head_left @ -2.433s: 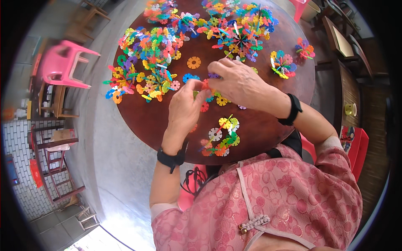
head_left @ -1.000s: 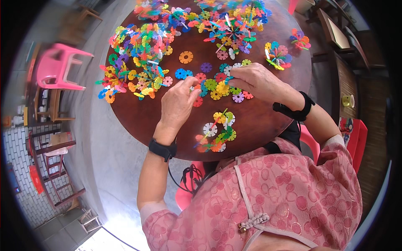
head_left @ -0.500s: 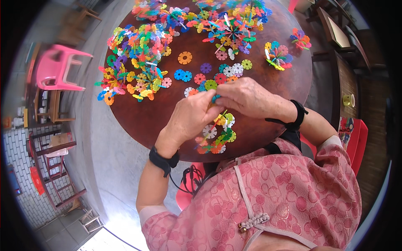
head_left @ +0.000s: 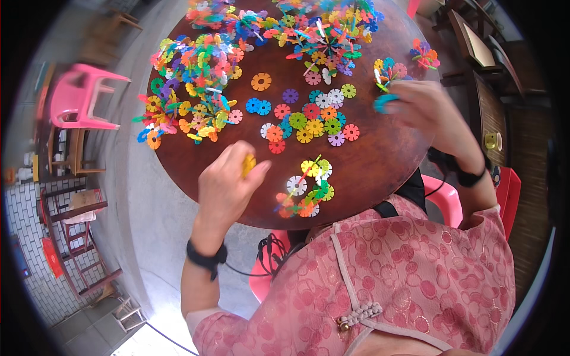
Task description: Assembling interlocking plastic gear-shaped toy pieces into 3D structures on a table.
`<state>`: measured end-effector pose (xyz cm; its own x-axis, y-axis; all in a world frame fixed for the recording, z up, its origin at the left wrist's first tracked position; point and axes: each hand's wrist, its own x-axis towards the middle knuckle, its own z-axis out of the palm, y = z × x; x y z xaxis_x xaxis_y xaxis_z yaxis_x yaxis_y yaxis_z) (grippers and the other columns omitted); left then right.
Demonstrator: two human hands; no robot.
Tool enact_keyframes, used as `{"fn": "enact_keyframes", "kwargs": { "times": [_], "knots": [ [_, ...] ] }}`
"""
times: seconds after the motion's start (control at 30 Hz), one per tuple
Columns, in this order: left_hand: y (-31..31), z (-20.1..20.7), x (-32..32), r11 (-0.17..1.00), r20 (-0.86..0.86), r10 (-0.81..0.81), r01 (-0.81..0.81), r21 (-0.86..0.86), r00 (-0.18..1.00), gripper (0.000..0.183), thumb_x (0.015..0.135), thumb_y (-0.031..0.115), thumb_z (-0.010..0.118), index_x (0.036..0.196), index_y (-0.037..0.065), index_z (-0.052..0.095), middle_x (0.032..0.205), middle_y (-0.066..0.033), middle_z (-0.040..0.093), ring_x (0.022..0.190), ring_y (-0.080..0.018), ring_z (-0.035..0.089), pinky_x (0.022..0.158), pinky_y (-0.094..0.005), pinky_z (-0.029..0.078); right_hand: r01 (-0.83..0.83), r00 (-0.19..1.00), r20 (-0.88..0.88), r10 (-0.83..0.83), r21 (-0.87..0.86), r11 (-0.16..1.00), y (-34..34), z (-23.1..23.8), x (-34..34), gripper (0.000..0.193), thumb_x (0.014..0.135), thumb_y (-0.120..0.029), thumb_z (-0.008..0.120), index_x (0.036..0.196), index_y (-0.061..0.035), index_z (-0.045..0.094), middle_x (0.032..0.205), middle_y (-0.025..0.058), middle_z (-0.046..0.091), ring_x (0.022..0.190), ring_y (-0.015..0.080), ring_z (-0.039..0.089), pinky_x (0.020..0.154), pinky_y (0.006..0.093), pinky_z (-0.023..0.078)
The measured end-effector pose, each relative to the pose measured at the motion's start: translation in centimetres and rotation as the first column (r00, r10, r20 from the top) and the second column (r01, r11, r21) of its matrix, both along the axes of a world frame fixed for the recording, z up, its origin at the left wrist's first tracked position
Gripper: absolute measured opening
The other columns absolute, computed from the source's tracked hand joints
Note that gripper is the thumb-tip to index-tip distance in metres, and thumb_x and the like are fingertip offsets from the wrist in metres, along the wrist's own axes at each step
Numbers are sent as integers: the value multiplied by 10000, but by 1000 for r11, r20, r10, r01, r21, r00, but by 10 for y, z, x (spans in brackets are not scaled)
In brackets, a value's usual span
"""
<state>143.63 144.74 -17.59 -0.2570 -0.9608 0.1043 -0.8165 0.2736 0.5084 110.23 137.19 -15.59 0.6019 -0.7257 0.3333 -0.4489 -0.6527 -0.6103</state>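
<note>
My left hand (head_left: 228, 181) is closed around a yellow notched disc (head_left: 249, 165), above the near left part of the table. Out to the right, my right hand (head_left: 426, 110), smeared by motion, grips a teal notched disc (head_left: 385, 104). That disc is close to a multicoloured cluster of joined discs (head_left: 396, 69); I cannot tell whether they touch. Between my hands lie several loose discs, among them a red disc (head_left: 276, 146) and a lilac disc (head_left: 336, 139). Close to the near edge rests a small chain of joined discs (head_left: 307, 188).
Large clusters of joined discs cover the far left (head_left: 202, 65) and far middle (head_left: 332, 41) of the round brown table (head_left: 187, 172). A small flower-like cluster (head_left: 425, 54) sits by the right edge. A pink stool (head_left: 77, 98) stands on the floor at left.
My hands, together over the loose discs before, have parted: the left moved left, the right far to the right with the teal disc. Discs they covered now show.
</note>
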Motion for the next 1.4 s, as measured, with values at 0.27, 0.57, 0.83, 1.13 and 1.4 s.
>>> {"fn": "enact_keyframes", "kwargs": {
  "times": [0.27,0.57,0.83,1.13,1.4],
  "knots": [
    [-56,-67,-34,992,-28,28,-25,121,999,357,846,305,631,1049,46,492,855,-153,597,819,-353,610,700,-450,478,-116,900,-420,114,20,993,-30,-98,82,221,858,-248,595,830,-30,625,757,158,634,767,339,639,681,459,500],
    [-39,-62,-21,985,-456,68,14,175,887,644,771,-69,454,1380,66,295,963,-89,489,877,-147,509,766,-299,469,9,932,-362,-24,-43,999,-26,-88,95,246,891,-315,592,923,-71,608,824,110,596,745,309,623,610,433,482],
    [-26,-35,-48,973,-600,26,118,199,799,845,806,-105,494,1507,104,70,1024,-64,498,885,-127,536,758,-257,480,-209,968,146,205,13,978,-3,-59,115,166,835,-178,650,924,-59,576,818,118,586,751,331,612,637,421,478],
    [-16,-32,-43,902,-731,205,164,399,651,355,819,68,711,1140,37,561,893,-6,625,816,-69,583,742,-227,481,-164,907,403,119,80,983,-6,-37,100,136,826,-89,647,818,-36,521,677,86,546,609,262,552,547,351,418],
    [-4,0,-49,951,-584,-22,198,239,811,361,780,265,743,1010,35,587,721,-105,637,647,-230,644,606,-335,485,-331,932,151,329,-10,943,8,-17,88,213,827,-206,670,796,-39,541,649,103,508,621,319,554,540,397,434]
  ]
}}
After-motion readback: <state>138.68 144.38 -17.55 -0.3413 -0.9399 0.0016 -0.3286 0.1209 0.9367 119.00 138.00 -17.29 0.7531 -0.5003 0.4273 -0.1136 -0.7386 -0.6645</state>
